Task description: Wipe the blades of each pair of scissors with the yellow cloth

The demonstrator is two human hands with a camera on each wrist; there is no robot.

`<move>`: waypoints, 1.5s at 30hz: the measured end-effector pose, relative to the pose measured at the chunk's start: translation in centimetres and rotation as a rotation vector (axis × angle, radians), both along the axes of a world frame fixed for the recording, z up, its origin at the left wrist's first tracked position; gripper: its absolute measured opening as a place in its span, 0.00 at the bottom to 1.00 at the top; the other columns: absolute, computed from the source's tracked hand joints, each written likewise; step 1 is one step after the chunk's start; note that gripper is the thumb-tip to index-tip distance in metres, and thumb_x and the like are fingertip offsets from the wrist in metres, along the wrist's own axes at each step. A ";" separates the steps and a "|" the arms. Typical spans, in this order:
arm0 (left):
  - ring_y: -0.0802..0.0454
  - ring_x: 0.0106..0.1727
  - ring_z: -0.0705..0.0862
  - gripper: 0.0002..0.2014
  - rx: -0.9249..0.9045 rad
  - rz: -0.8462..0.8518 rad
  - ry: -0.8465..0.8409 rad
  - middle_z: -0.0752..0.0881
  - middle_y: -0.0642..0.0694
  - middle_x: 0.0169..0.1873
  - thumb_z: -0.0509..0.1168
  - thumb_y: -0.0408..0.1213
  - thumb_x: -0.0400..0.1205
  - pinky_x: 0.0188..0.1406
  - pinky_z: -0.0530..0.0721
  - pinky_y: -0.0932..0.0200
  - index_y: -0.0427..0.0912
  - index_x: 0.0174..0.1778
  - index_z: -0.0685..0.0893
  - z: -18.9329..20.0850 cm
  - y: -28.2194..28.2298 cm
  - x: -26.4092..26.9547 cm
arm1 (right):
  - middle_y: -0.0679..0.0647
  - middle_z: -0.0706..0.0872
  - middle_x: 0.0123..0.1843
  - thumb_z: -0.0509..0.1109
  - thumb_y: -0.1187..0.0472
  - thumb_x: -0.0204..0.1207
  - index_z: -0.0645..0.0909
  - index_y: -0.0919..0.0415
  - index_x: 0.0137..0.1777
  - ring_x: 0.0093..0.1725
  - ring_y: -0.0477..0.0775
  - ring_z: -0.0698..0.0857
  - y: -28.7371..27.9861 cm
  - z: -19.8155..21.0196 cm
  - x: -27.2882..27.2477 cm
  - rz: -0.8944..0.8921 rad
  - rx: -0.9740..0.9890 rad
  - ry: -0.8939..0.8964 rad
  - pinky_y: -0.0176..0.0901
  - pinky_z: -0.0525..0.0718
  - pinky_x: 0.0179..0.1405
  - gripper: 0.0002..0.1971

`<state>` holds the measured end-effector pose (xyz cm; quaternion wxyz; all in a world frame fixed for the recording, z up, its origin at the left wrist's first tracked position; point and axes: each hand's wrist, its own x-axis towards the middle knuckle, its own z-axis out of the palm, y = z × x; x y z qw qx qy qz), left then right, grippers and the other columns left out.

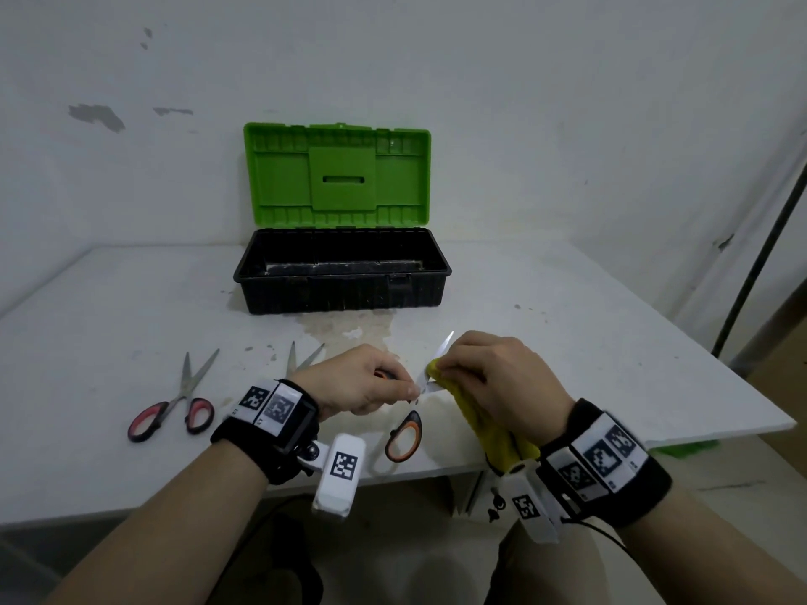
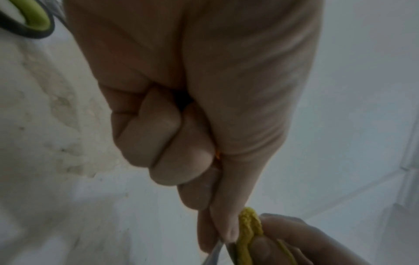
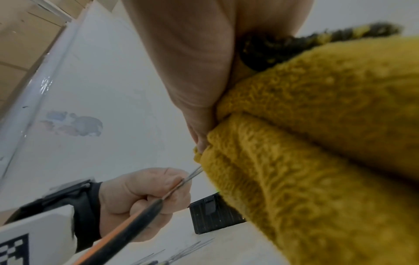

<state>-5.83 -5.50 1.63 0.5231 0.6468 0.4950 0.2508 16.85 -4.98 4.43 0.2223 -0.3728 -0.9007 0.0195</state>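
**Q:** Both wrists with the strapped-on cameras sit closest to the lens, but what are the hands actually doing?

**A:** Left hand (image 1: 358, 379) is clenched around the orange scissors (image 1: 404, 434), fingers curled tight over one handle, thumb and forefinger pinching the metal near the pivot. The other orange handle loop hangs free below the fist. Right hand (image 1: 493, 377) grips the yellow cloth (image 1: 493, 430), folded over one blade, fingertips pressing it on. The rest of the cloth trails back under the palm toward the wrist.

**Q:** Where's all that relative to the toolbox?

**A:** Just in front of the toolbox (image 1: 343, 272), over a stained patch of the white table (image 1: 109, 307). The box is open, green lid up against the wall. One blade tip (image 1: 446, 342) pokes out past the right knuckles, pointing toward the box.

**Q:** Other scissors?

**A:** Red scissors (image 1: 174, 403) lie open on the table, in front of the box and well to its left. Between them and the left hand, two more blade tips (image 1: 301, 358) stick out from behind the left wrist. Their handles are hidden in the head view. The left wrist view catches a green-and-black handle loop (image 2: 34, 19) at its corner, can't tell if it's the same pair. The wrapped blade itself is covered by cloth.
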 end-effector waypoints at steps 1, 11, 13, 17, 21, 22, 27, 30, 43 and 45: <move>0.54 0.22 0.66 0.07 -0.001 -0.009 0.008 0.75 0.52 0.21 0.72 0.35 0.82 0.20 0.62 0.62 0.34 0.46 0.90 0.0 0.0 0.0 | 0.41 0.85 0.52 0.65 0.52 0.82 0.87 0.47 0.54 0.47 0.45 0.83 0.1 0.0 0.0 0.002 0.001 -0.011 0.41 0.84 0.44 0.09; 0.55 0.23 0.67 0.07 0.020 0.045 0.030 0.76 0.54 0.21 0.72 0.40 0.82 0.21 0.63 0.63 0.39 0.44 0.91 0.0 0.1 0.4 | 0.44 0.85 0.48 0.69 0.56 0.80 0.89 0.51 0.51 0.45 0.46 0.83 0.3 1.1 0.8 -0.128 0.005 0.212 0.40 0.83 0.46 0.07; 0.55 0.23 0.67 0.07 0.030 0.052 0.039 0.76 0.55 0.21 0.72 0.40 0.82 0.21 0.64 0.63 0.41 0.43 0.91 0.0 0.2 0.4 | 0.43 0.85 0.49 0.68 0.55 0.80 0.88 0.49 0.52 0.45 0.45 0.83 -0.7 1.0 0.1 -0.046 -0.021 0.134 0.42 0.84 0.45 0.08; 0.57 0.23 0.69 0.08 0.081 0.008 0.110 0.76 0.57 0.21 0.72 0.40 0.82 0.23 0.67 0.64 0.39 0.44 0.92 0.2 0.0 1.1 | 0.43 0.84 0.51 0.66 0.51 0.81 0.87 0.47 0.53 0.46 0.46 0.83 -1.1 -0.4 -1.0 -0.032 -0.062 0.004 0.46 0.85 0.44 0.09; 0.63 0.21 0.71 0.10 0.110 -0.016 0.179 0.78 0.60 0.19 0.73 0.43 0.82 0.24 0.70 0.68 0.39 0.47 0.92 0.1 -0.2 1.2 | 0.45 0.85 0.49 0.65 0.52 0.81 0.88 0.50 0.52 0.46 0.48 0.83 -0.1 -0.5 -1.1 -0.127 -0.066 0.085 0.48 0.85 0.46 0.10; 0.63 0.21 0.72 0.10 0.112 -0.021 0.185 0.78 0.60 0.20 0.73 0.43 0.82 0.24 0.70 0.69 0.39 0.47 0.92 0.0 -0.3 1.3 | 0.46 0.85 0.49 0.65 0.53 0.81 0.88 0.51 0.51 0.46 0.49 0.83 0.3 -0.3 -1.1 -0.174 -0.060 0.118 0.48 0.85 0.47 0.10; 0.58 0.23 0.71 0.09 0.078 0.064 0.140 0.78 0.49 0.27 0.72 0.42 0.82 0.22 0.69 0.67 0.39 0.45 0.91 -0.9 -0.5 1.6 | 0.48 0.85 0.46 0.67 0.54 0.81 0.88 0.52 0.49 0.46 0.50 0.82 1.8 1.0 -0.5 -0.335 -0.052 0.227 0.44 0.82 0.46 0.08; 0.55 0.22 0.68 0.09 0.001 0.169 0.018 0.76 0.48 0.25 0.69 0.39 0.84 0.20 0.64 0.63 0.36 0.47 0.90 -1.3 -0.4 1.1 | 0.44 0.83 0.45 0.69 0.54 0.80 0.88 0.51 0.49 0.43 0.45 0.80 0.2 1.3 -0.1 -0.274 -0.053 0.247 0.34 0.79 0.44 0.06; 0.55 0.20 0.61 0.07 -0.185 0.279 -0.381 0.74 0.46 0.25 0.54 0.30 0.86 0.19 0.54 0.65 0.42 0.42 0.70 -1.1 -0.4 2.4 | 0.48 0.85 0.46 0.67 0.53 0.80 0.88 0.51 0.51 0.45 0.49 0.82 -1.3 -2.3 -1.9 -0.224 -0.187 0.166 0.46 0.83 0.46 0.09; 0.56 0.20 0.61 0.06 -0.192 0.301 -0.384 0.75 0.46 0.25 0.54 0.30 0.85 0.17 0.55 0.66 0.42 0.43 0.70 -1.2 -0.4 2.4 | 0.48 0.86 0.46 0.67 0.52 0.80 0.89 0.51 0.51 0.46 0.49 0.82 -1.3 -2.1 -1.6 -0.229 -0.196 0.141 0.45 0.82 0.47 0.09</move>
